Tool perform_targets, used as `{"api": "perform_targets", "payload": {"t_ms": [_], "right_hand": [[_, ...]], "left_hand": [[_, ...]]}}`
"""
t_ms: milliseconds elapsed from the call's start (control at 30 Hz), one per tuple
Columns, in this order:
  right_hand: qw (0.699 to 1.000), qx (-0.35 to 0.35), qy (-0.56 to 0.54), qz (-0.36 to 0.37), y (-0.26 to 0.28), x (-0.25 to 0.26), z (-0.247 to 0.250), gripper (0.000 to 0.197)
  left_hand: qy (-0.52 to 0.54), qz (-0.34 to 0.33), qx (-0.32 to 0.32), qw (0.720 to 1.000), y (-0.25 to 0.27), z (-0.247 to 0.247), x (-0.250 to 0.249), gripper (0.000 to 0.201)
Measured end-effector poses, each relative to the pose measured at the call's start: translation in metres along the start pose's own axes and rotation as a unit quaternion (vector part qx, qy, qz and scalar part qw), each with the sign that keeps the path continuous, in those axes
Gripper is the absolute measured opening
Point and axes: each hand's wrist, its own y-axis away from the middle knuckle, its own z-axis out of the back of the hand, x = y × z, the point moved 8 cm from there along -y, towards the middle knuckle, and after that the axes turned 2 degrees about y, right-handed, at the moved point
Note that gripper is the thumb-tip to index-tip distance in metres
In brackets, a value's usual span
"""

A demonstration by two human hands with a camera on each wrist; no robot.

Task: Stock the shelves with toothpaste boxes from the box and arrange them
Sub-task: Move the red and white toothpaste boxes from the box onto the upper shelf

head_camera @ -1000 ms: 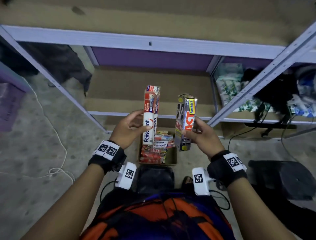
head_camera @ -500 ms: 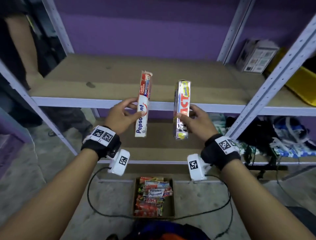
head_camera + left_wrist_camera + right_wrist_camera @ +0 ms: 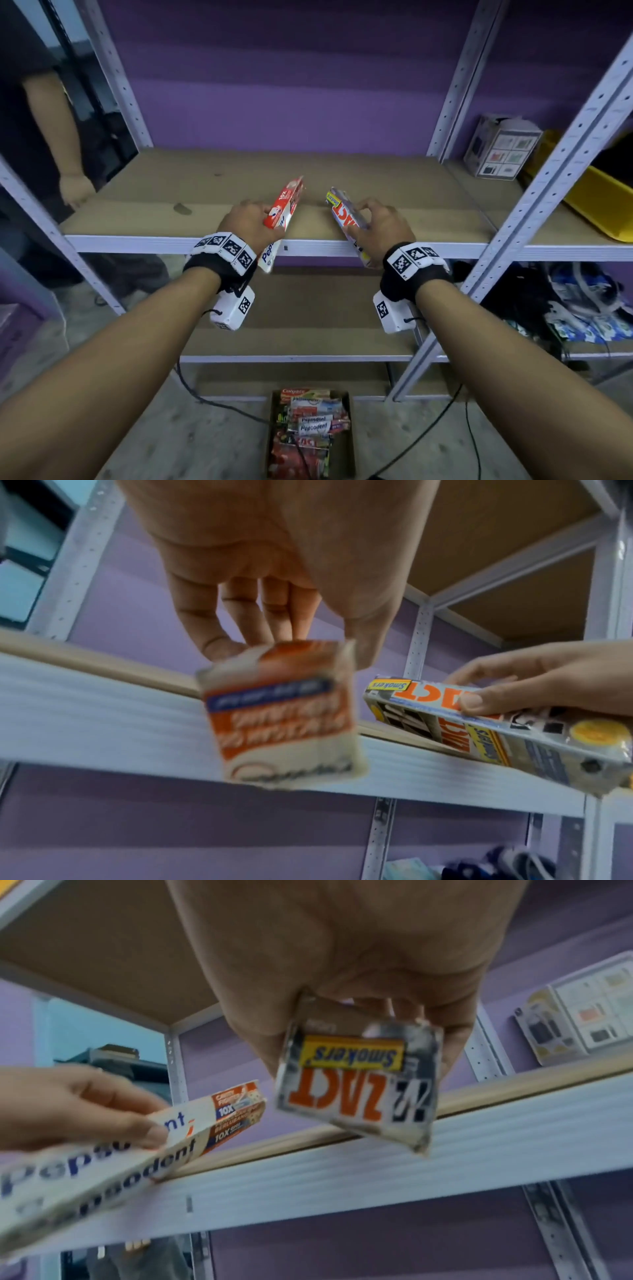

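My left hand (image 3: pixel 251 222) grips a white and red Pepsodent box (image 3: pixel 281 215) (image 3: pixel 284 718) (image 3: pixel 137 1150), tilted forward over the front edge of the brown middle shelf (image 3: pixel 239 185). My right hand (image 3: pixel 376 222) grips a silver and orange Zact Smokers box (image 3: pixel 342 214) (image 3: pixel 356 1093) (image 3: pixel 479 723), tilted the same way a short gap to the right. Both boxes lean with their far ends over the shelf board. On the floor below stands the cardboard supply box (image 3: pixel 350 442), holding several more toothpaste boxes (image 3: pixel 313 423).
White metal uprights (image 3: pixel 561 171) frame the shelf bay against a purple wall. A white carton (image 3: pixel 501 147) and a yellow bin (image 3: pixel 596 202) sit on the neighbouring shelf to the right. Another person's hand (image 3: pixel 73 190) rests at the shelf's left end. Cables (image 3: pixel 219 404) trail across the floor.
Both hands have risen from beside the floor box to the middle shelf. The two boxes, upright before, now tip forward over the shelf's front edge.
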Motion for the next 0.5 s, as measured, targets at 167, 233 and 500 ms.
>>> {"api": "perform_targets", "payload": {"t_ms": [167, 233, 500], "right_hand": [[0.993, -0.038, 0.105, 0.026, -0.005, 0.016, -0.001, 0.039], [0.990, -0.035, 0.134, 0.025, -0.010, 0.019, -0.004, 0.043], [0.985, -0.026, 0.172, 0.018, -0.029, 0.029, -0.017, 0.053]], "left_hand": [[-0.079, 0.002, 0.030, 0.996, -0.022, -0.005, -0.008, 0.027], [-0.098, 0.002, 0.040, 0.994, -0.030, -0.007, -0.009, 0.029], [-0.107, -0.023, 0.055, 0.992, -0.052, -0.010, -0.011, 0.041]]}}
